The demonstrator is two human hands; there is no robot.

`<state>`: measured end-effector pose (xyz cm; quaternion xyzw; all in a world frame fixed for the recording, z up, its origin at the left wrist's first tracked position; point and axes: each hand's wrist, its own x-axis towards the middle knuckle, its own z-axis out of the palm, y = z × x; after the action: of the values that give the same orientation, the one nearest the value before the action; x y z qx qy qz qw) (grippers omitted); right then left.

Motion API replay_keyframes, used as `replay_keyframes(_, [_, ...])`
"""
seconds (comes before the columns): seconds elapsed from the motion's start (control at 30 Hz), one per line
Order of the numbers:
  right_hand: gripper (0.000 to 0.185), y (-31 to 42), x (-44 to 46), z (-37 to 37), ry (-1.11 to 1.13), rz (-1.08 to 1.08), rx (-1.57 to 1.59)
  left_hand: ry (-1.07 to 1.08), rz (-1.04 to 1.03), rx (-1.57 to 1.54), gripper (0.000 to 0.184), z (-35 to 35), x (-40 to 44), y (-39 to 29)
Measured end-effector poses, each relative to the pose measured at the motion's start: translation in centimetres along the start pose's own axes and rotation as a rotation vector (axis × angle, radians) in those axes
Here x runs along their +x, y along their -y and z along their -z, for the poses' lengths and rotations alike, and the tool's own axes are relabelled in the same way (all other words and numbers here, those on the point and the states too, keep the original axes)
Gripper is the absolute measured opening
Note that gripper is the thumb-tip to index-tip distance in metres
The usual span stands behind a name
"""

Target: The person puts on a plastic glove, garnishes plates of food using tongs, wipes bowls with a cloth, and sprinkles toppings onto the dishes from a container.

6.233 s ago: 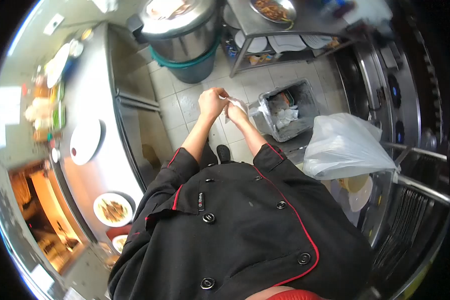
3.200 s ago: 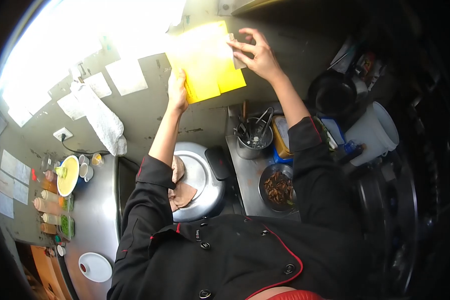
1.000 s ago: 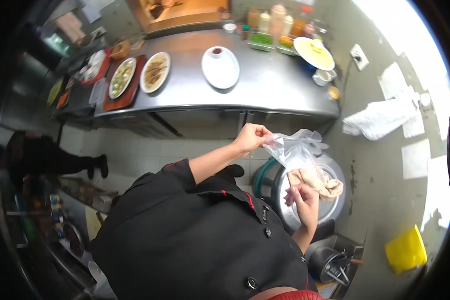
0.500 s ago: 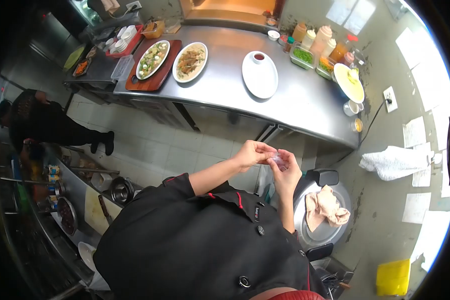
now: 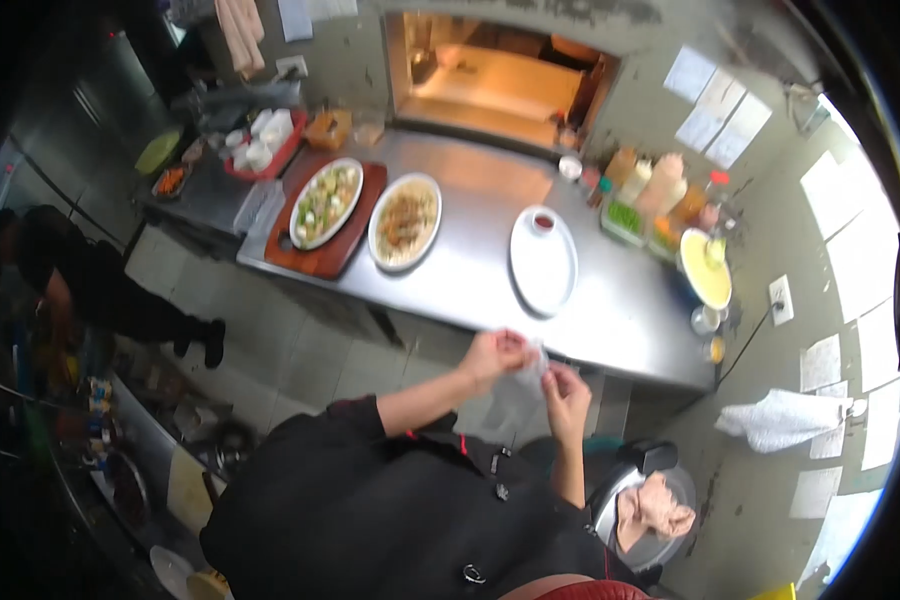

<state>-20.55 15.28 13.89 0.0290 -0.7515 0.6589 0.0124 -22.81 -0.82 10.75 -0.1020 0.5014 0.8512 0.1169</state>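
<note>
Between my hands is a thin, clear piece of plastic (image 5: 518, 392), perhaps a small bag, blurred by motion. My left hand (image 5: 494, 356) pinches its upper left part, while my right hand (image 5: 567, 392) grips its right edge with thumb and fingers. Both hands are in front of my body, just short of the steel counter's front edge. Beyond them on the counter (image 5: 470, 295) rests a white oval plate (image 5: 544, 268) with a small cup of red sauce (image 5: 543, 222) at its far end.
Farther left are an oval dish of food (image 5: 406, 222) and another dish (image 5: 326, 203) on a wooden board (image 5: 365, 215). Squeeze bottles (image 5: 660, 180) and a tub of chopped greens (image 5: 625, 219) line the right wall. A co-worker in dark clothes (image 5: 100, 275) bends at the left.
The view has tilted up, showing more of the pass window. My hands have drawn a little apart, and the plastic between them is more spread out, hanging lower.
</note>
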Motion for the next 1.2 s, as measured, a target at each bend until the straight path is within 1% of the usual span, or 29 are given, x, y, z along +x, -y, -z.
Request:
replay_keyframes(0.07, [0.026,0.5,0.9,0.1,0.153,-0.23,0.019,0.122,0.012,0.085,0.005,-0.8,0.0,0.6])
replay_keyframes(0.1, [0.027,0.9,1.1,0.1,0.131,-0.161,-0.104,0.109,0.033,0.035,0.004,-1.3,-0.1,1.1])
replay_keyframes(0.13, [0.027,1.3,1.3,0.2,0.107,-0.095,-0.228,0.091,0.069,0.046,0.011,-1.7,0.1,1.1])
replay_keyframes(0.17, [0.023,1.9,1.4,0.4,0.078,-0.063,-0.253,0.097,0.123,-0.032,0.016,-1.8,0.2,0.4])
replay_keyframes(0.2, [0.022,1.4,1.6,0.7,0.076,-0.042,-0.189,0.101,0.185,-0.114,0.021,-2.0,0.1,-0.1])
replay_keyframes(0.27, [0.021,0.3,1.9,1.2,0.078,-0.015,-0.06,0.113,0.198,-0.131,0.023,-1.9,0.3,0.6])
replay_keyframes(0.3, [0.017,0.8,1.9,1.6,0.086,-0.031,-0.122,0.115,0.21,-0.14,0.025,-1.8,0.3,1.0])
replay_keyframes(0.4, [0.013,-1.3,2.9,3.2,-0.042,-0.047,0.069,0.081,0.224,-0.151,0.023,-1.6,0.3,0.9])
replay_keyframes(0.43, [0.009,-1.5,3.3,4.3,-0.034,-0.09,0.156,0.035,0.059,0.167,0.022,-1.6,0.1,0.5])
replay_keyframes(0.47, [0.01,-1.0,3.4,4.7,-0.064,-0.053,0.2,-0.015,-0.102,0.482,0.021,-1.9,-0.7,-0.4])
replay_keyframes(0.5, [0.011,-0.9,3.2,5.3,-0.023,-0.012,0.09,-0.065,-0.256,0.797,0.02,-2.2,-1.5,-0.9])
replay_keyframes(0.53, [0.016,-0.7,3.0,5.8,0.02,0.027,-0.018,-0.107,-0.303,0.796,0.019,-2.7,-2.0,-1.0])
replay_keyframes(0.6, [0.017,3.7,1.7,5.6,0.032,0.436,-0.521,-0.199,-0.407,0.791,0.017,-3.7,-2.5,-0.7])
replay_keyframes(0.67, [0.021,7.8,-0.1,5.7,0.086,0.601,-0.696,-0.214,-0.54,0.775,0.015,-4.3,-2.5,-0.3])
replay_keyframes(0.73, [0.027,9.9,-1.2,5.4,0.215,0.499,-0.553,-0.259,-0.686,0.77,0.013,-5.1,-3.1,-0.4])
replay_keyframes(0.77, [0.026,8.8,-1.0,5.9,0.372,0.487,-0.589,-0.232,-0.788,0.722,0.011,-5.7,-3.6,-0.3])
replay_keyframes(0.8, [0.027,7.3,-0.7,6.1,0.441,0.418,-0.533,-0.215,-0.893,0.687,0.01,-6.3,-4.1,-0.5])
replay_keyframes(0.87, [0.031,4.3,0.0,5.5,0.58,0.268,-0.441,-0.082,-0.958,0.75,0.013,-7.3,-6.0,-1.2])
replay_keyframes(0.93, [0.035,2.2,0.2,3.8,0.594,0.032,0.298,-0.068,-1.145,0.646,0.016,-8.4,-6.8,-0.1])
replay_keyframes(0.97, [0.045,0.3,1.0,4.0,0.645,-0.116,0.492,-0.072,-1.106,0.642,0.016,-8.1,-7.7,0.2])
replay_keyframes(1.03, [0.049,-1.7,1.6,2.7,0.498,-0.185,0.775,-0.025,-1.035,0.626,0.015,-8.1,-8.7,0.6])
replay_keyframes(1.1, [0.058,3.0,-0.2,-0.1,0.512,-0.204,0.915,-0.037,-1.053,0.646,0.014,-7.6,-9.4,0.7])
replay_keyframes(1.17, [0.06,3.3,-0.3,-1.5,0.712,-0.29,1.032,-0.076,-1.068,0.689,0.014,-6.9,-10.0,0.5])
replay_keyframes(1.2, [0.061,2.5,0.0,-2.2,0.753,-0.315,1.031,-0.111,-1.074,0.719,0.015,-6.5,-10.1,0.3])
